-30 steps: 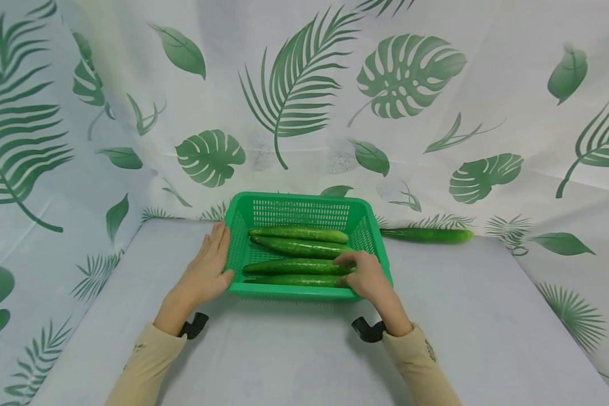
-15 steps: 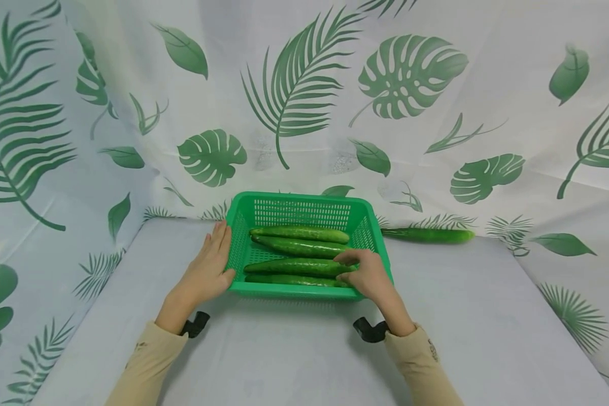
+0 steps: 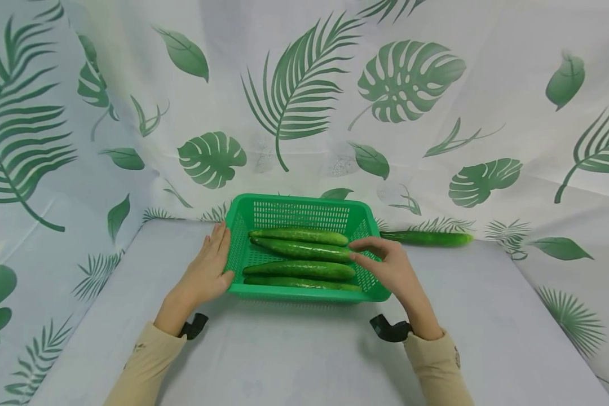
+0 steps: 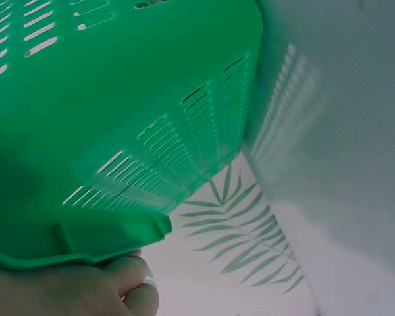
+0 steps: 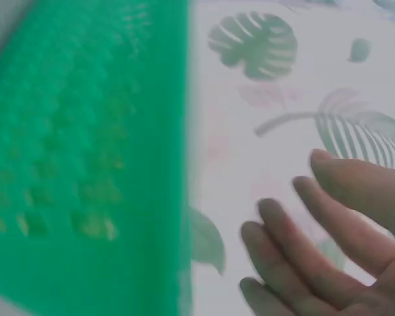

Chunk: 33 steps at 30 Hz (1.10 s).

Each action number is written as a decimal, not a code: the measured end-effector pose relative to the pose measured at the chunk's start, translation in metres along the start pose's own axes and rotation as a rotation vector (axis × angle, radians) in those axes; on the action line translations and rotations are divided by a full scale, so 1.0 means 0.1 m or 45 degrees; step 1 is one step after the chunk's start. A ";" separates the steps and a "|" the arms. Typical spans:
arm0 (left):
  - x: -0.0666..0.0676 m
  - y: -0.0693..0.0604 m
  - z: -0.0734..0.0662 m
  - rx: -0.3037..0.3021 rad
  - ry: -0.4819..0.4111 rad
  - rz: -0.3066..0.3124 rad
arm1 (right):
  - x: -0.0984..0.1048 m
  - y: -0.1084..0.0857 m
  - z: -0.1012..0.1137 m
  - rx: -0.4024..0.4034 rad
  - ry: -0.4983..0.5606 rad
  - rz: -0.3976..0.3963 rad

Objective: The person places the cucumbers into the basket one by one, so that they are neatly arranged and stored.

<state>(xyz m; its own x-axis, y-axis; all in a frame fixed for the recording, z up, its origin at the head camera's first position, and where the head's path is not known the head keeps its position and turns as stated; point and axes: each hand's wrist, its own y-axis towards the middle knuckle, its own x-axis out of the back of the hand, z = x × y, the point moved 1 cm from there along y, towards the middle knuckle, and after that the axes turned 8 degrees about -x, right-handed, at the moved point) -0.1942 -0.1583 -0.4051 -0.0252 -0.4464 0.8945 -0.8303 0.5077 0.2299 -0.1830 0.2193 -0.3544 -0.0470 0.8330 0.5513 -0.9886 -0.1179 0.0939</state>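
Right hand (image 3: 396, 270): lifted since the earlier frames, up and to the right, off the two cucumbers closest to the person; its thumb and fingers stand wide apart, holding nothing, above the basket's right end
Left hand (image 3: 205, 270): same place as before, straight fingers laid flat along the basket's left end, not gripping
Green plastic basket (image 3: 304, 292): unmoved, between both hands
Cucumbers inside: rear cucumber (image 3: 298, 235), second cucumber (image 3: 304, 250), third cucumber (image 3: 299, 270) and front cucumber (image 3: 304, 283), lying crosswise between the hands; the last two now show the right tips that the right hand covered
Contact: right fingertips seem just over the second cucumber's tip; touching or not, I cannot tell
Loose cucumber (image 3: 436, 239): on the counter (image 3: 294, 361), beyond the right hand, one end running behind the basket
In the way: near rim hides the front cucumber's lower side; right hand covers part of the right rim
Leaf-print cloth (image 3: 304, 175): hangs beyond both hands
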 end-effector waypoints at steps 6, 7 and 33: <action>-0.02 0.00 0.03 0.013 0.003 0.010 | 0.46 0.09 -0.04 0.106 0.052 -0.181; -0.03 0.00 0.04 0.017 0.002 0.013 | 0.55 0.13 -0.07 0.120 0.048 -0.209; -0.01 0.00 0.03 0.015 0.005 0.019 | 1.68 0.69 -1.91 -0.392 -0.510 -0.253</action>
<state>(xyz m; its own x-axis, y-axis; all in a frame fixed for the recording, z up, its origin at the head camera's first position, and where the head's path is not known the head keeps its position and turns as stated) -0.1964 -0.1601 -0.4075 -0.0356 -0.4357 0.8994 -0.8365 0.5054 0.2117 -0.2862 0.4544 -0.4135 0.1439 0.5446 0.8263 -0.9719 0.2348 0.0146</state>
